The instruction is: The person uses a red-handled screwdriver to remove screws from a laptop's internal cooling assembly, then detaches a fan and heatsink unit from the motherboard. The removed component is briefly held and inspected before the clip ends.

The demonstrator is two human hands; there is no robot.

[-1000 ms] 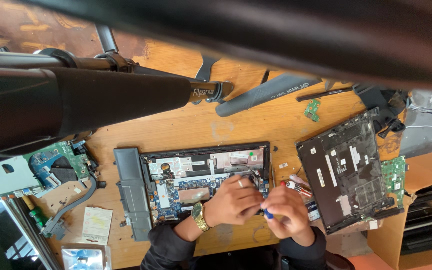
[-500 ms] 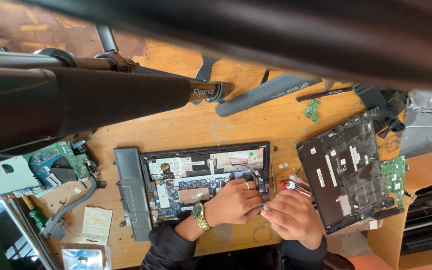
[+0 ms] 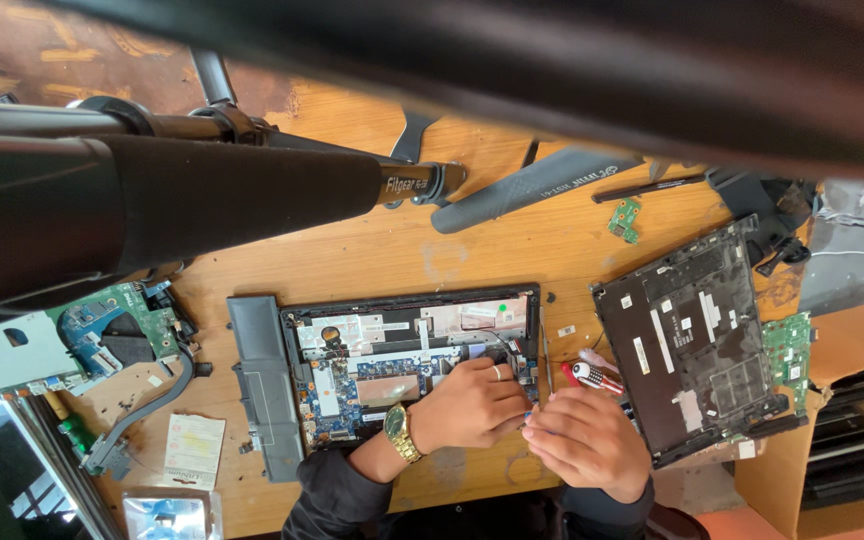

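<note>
Both my hands have drawn closer since a moment ago, meeting at the laptop's near right corner. On the desk (image 3: 372,260) the opened laptop (image 3: 412,365) lies flat: broad, stiff, fairly heavy, best gripped by its frame edges, never the fragile bare boards. My left hand (image 3: 467,405) rests curled on its corner, fingers pressed together. My right hand (image 3: 587,440) pinches something small and blue; I cannot tell what.

Opened laptop chassis (image 3: 407,365): black, rectangular, lying flat with its cover off, exposing a blue-green circuit board, silver shielding and cabling; its lower right corner is hidden.
</note>
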